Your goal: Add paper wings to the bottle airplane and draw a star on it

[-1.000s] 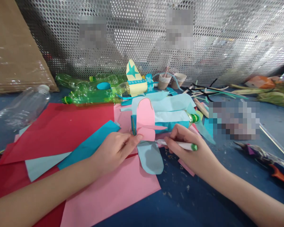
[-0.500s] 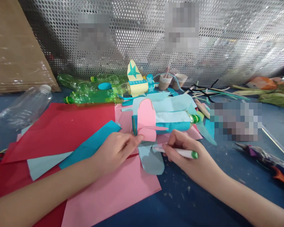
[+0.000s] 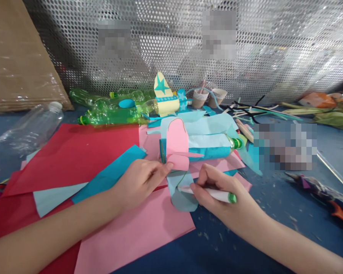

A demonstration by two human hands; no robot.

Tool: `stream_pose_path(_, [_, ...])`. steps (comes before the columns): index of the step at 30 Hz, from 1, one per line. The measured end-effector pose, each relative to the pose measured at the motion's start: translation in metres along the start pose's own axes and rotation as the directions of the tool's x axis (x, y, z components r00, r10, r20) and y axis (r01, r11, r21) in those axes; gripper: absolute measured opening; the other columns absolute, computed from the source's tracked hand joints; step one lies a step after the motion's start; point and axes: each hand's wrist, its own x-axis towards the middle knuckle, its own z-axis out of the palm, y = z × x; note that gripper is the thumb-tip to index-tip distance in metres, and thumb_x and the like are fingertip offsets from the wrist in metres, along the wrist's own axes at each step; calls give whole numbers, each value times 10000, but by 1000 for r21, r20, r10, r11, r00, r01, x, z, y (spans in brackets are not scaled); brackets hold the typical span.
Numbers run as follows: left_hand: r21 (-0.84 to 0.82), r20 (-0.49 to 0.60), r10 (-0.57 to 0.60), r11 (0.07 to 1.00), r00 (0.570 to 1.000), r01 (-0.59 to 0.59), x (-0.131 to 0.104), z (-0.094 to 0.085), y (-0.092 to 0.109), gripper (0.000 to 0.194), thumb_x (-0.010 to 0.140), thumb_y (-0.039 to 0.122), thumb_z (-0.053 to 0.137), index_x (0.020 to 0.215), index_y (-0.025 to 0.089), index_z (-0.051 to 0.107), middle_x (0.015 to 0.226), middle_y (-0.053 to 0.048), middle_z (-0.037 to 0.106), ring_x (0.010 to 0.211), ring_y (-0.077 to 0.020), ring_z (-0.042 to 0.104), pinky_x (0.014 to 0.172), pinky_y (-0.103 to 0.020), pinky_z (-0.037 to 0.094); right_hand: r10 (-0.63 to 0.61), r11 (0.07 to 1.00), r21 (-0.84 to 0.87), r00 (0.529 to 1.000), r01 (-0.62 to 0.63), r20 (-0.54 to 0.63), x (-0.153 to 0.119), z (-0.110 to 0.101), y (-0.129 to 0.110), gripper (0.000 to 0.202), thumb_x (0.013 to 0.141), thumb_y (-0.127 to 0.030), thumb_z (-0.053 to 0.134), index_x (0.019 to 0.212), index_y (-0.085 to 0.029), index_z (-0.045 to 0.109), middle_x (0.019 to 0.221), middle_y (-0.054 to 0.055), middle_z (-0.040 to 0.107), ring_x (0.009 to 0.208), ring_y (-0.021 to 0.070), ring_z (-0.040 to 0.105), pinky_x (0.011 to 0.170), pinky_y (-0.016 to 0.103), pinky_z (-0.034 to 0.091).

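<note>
My right hand [image 3: 224,188] is closed round a white marker with a green end [image 3: 219,195]. Its tip rests on a rounded light-blue paper flap [image 3: 184,203], where a thin dark green line runs. My left hand [image 3: 140,180] is closed, thumb and finger pinching the lower edge of a pink paper cutout [image 3: 177,140] just above the flap. That cutout stands on a bottle wrapped in blue paper [image 3: 210,153], which lies sideways with its green cap to the right. Fingertips under the pink paper are hidden.
Red sheets [image 3: 103,152] and a pink sheet [image 3: 137,232] lie at left and front. Green bottles [image 3: 111,116], a yellow paper-covered bottle [image 3: 167,104] and small pots [image 3: 200,99] stand behind. At the right lies a glue gun [image 3: 311,184]. A perforated metal panel [image 3: 165,45] closes the back.
My right hand and the marker have moved down and slightly left over the light-blue flap, and the green line is longer. My left hand stays in place.
</note>
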Motion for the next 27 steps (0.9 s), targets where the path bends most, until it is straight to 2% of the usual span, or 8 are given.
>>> stream_pose_path(6, [-13, 6, 6, 1000, 1000, -6, 0, 1, -1, 554, 980, 430, 315, 490, 178, 376, 409, 64, 354, 388, -63, 346, 436, -230, 267, -8, 1000, 27, 999, 7, 33, -2, 1, -2, 255, 872, -221, 525, 671, -230, 370, 572, -76, 385, 481, 82, 322, 429, 224, 252])
stream_pose_path(12, [-13, 12, -20, 1000, 1000, 20, 1, 0, 3, 561, 978, 423, 315, 481, 177, 399, 410, 57, 382, 395, -67, 356, 443, -236, 267, -16, 995, 93, 993, 27, -118, 4, -2, 3, 224, 888, -302, 575, 725, -229, 439, 635, -53, 495, 549, 99, 434, 485, 219, 335])
stream_pose_path(19, [6, 17, -24, 1000, 1000, 24, 0, -2, 4, 554, 972, 428, 321, 498, 172, 452, 441, 52, 363, 427, -75, 365, 450, -236, 255, 19, 995, 98, 998, -14, -54, 15, 3, 17, 212, 880, -358, 617, 776, -227, 488, 646, -56, 517, 571, 102, 436, 496, 229, 316])
stream_pose_path(27, [4, 11, -27, 1000, 1000, 27, 0, -1, 2, 577, 973, 460, 311, 497, 172, 463, 443, 48, 382, 432, -77, 381, 452, -234, 266, 20, 994, 112, 998, -12, -66, 17, 3, 17, 229, 877, -375, 616, 763, -223, 489, 634, -57, 512, 562, 104, 433, 498, 236, 323])
